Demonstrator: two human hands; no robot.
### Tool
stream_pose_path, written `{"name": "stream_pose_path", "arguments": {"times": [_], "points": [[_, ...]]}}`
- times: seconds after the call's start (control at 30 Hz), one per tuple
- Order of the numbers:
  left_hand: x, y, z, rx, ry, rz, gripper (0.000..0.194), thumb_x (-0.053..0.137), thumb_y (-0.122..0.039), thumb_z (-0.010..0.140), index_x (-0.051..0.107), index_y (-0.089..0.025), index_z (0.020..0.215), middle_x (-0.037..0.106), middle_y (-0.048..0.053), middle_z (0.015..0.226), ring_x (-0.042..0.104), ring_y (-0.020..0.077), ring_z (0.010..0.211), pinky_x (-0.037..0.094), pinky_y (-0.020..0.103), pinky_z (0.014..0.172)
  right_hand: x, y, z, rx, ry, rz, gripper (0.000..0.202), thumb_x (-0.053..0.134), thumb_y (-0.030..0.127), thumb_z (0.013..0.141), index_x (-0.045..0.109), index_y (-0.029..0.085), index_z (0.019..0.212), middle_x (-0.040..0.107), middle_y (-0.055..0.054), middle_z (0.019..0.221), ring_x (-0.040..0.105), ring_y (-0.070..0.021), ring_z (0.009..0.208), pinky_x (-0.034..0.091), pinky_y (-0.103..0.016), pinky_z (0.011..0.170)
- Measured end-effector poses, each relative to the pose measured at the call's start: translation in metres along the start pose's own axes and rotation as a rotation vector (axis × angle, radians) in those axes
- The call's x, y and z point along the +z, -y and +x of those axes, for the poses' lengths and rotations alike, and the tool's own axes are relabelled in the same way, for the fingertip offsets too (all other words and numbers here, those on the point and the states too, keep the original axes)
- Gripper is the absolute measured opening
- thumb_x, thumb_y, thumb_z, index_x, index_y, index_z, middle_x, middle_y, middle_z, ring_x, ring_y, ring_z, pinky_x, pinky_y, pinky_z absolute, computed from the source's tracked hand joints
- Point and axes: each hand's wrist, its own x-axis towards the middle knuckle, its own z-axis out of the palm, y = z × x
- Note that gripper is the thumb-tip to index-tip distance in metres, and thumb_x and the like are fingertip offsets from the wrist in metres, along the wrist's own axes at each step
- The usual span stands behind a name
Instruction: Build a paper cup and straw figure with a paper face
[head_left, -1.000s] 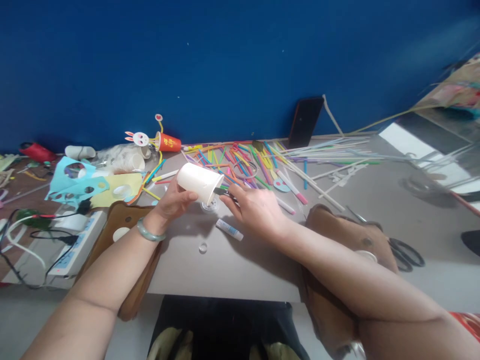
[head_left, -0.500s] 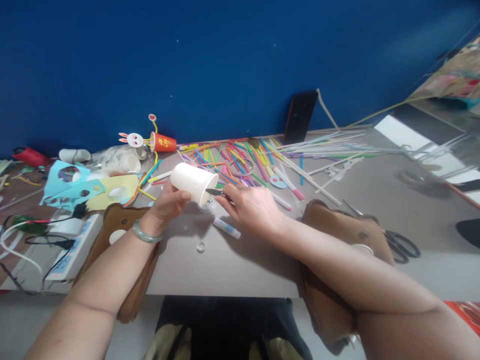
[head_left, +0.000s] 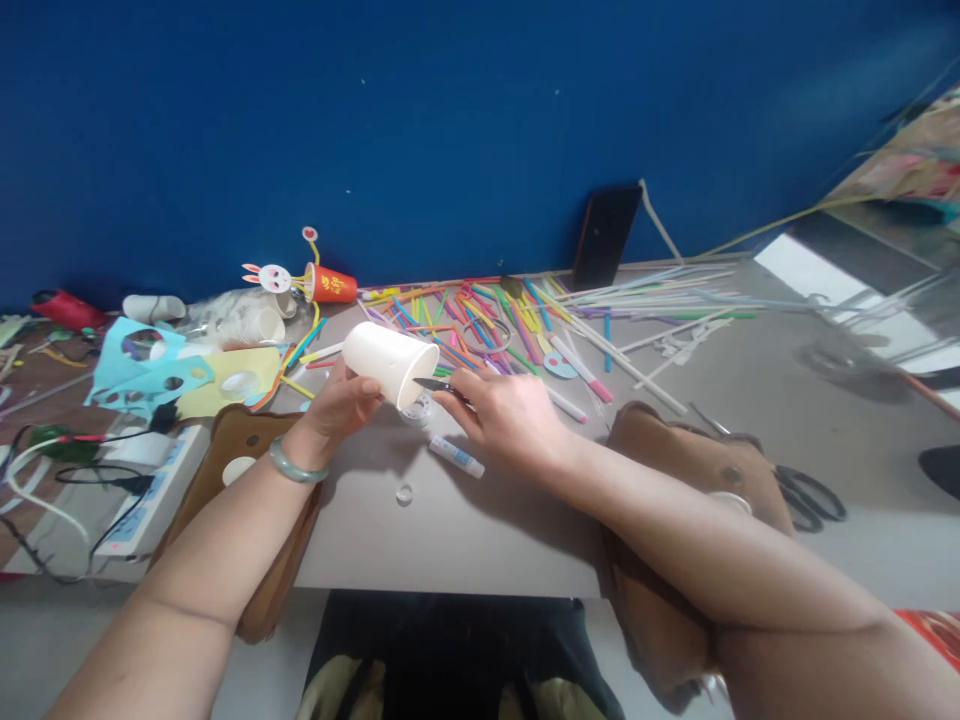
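A white paper cup (head_left: pixel 386 358) lies sideways in my left hand (head_left: pixel 349 405), its base end facing right. My left fingers and thumb are wrapped around it from below. My right hand (head_left: pixel 514 415) is closed on a small dark pointed tool (head_left: pixel 439 386), which looks like a knife or scissor blade; most of it is hidden in the fingers. The tool's tip is at the cup's right end, but I cannot tell whether it touches. Beneath the hands are a roll of clear tape (head_left: pixel 417 408), a glue tube (head_left: pixel 457 456) and a small clear ring (head_left: pixel 404 495).
Many coloured sticks (head_left: pixel 480 320) lie along the blue wall. A red cup figure (head_left: pixel 332 285) stands back left, near cut blue foam (head_left: pixel 142 365). A phone (head_left: pixel 606 235) leans on the wall. Brown pads (head_left: pixel 675 470) flank the work area; black-handled scissors (head_left: pixel 810 497) lie right.
The whole view has shifted slightly. Both hands, the cup and the dark tool keep nearly the same pose, with the tool's tip still at the cup's right end.
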Motion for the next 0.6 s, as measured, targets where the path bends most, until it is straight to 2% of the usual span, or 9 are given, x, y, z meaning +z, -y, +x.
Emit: {"name": "stream_pose_path", "arguments": {"times": [0.3, 0.6], "points": [[-0.0027, -0.0005, 0.0014, 0.018, -0.016, -0.040, 0.063, 0.088, -0.031, 0.058, 0.067, -0.027, 0.117, 0.076, 0.005, 0.096, 0.069, 0.0336, 0.110, 0.060, 0.043, 0.085, -0.0009, 0.0008, 0.0007, 0.025, 0.018, 0.014, 0.045, 0.037, 0.051, 0.102, 0.066, 0.018, 0.096, 0.071, -0.005, 0.074, 0.061, -0.0171, 0.064, 0.015, -0.030, 0.056], [-0.0005, -0.0012, 0.0015, 0.030, -0.021, -0.027, 0.064, 0.088, -0.024, 0.057, 0.066, -0.028, 0.117, 0.076, 0.004, 0.101, 0.069, 0.0306, 0.107, 0.059, 0.042, 0.087, 0.0002, -0.0018, 0.0030, 0.050, 0.039, 0.006, 0.043, 0.036, 0.049, 0.102, 0.065, 0.017, 0.102, 0.073, -0.006, 0.083, 0.062, -0.0183, 0.068, 0.015, -0.031, 0.055]]}}
